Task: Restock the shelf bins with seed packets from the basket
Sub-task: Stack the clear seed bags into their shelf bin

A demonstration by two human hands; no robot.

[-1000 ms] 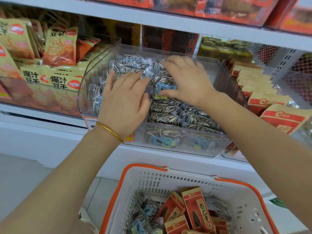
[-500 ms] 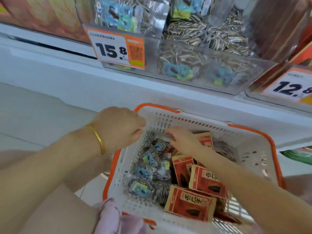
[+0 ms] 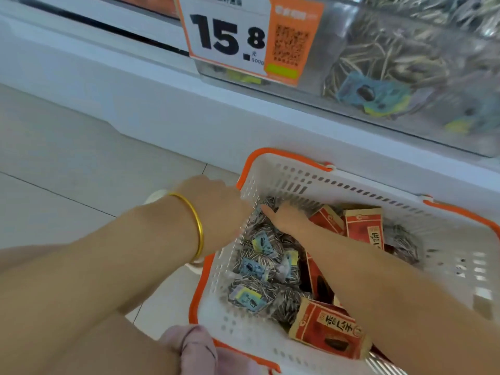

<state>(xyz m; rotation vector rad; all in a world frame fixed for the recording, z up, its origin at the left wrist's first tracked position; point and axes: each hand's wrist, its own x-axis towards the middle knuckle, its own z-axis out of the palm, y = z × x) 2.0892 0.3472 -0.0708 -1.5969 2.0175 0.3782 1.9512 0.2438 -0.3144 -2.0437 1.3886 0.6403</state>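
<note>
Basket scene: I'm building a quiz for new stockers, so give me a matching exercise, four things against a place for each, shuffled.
Things:
1. left hand
2. right hand
3. price tag
4. red seed packet

Places:
A. on the front of the clear shelf bin
B. at the near side of the basket, lying on other packets
C. on the basket's left rim
D. inside the basket, reaching down among the clear sunflower seed packets

Pairs: 1-C, 2-D, 3-A, 4-B
</note>
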